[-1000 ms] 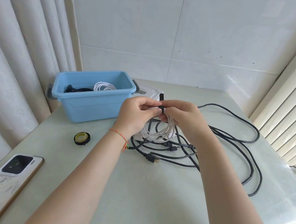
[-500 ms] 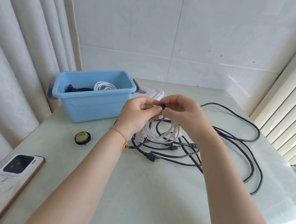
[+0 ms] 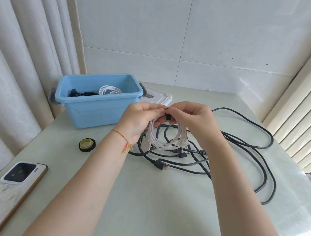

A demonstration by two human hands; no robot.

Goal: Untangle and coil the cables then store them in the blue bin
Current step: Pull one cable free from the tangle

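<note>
The pale green worktop (image 3: 161,205) carries everything here. Largest on it, the blue bin (image 3: 94,109) stands just left of and slightly beyond the fingers, already holding a coiled white cable (image 3: 110,90) and a dark cable (image 3: 85,93); a white lid (image 3: 159,96) lies behind it, beyond the fingers. A loose tangle of black cables (image 3: 243,146) sprawls under the hands and loops well out to the right of them, with a gold-tipped black plug (image 3: 162,166) lying below the fingers, nearer the person. A phone (image 3: 20,175) rests face down far to the lower left, at the worktop's edge. Raised above the tangle, the white cable coil (image 3: 165,136) hangs from both hands: the left hand (image 3: 141,120) has its fingers curled round the top of the coil, and the right hand (image 3: 192,121) pinches it there with thumb and fingers, beside a small black tie (image 3: 167,117) at the point where the two hands meet. A thin red string bracelet (image 3: 124,136) circles the left wrist. A small black-and-yellow tape roll (image 3: 87,144) sits on the worktop, left of and below the fingers.
</note>
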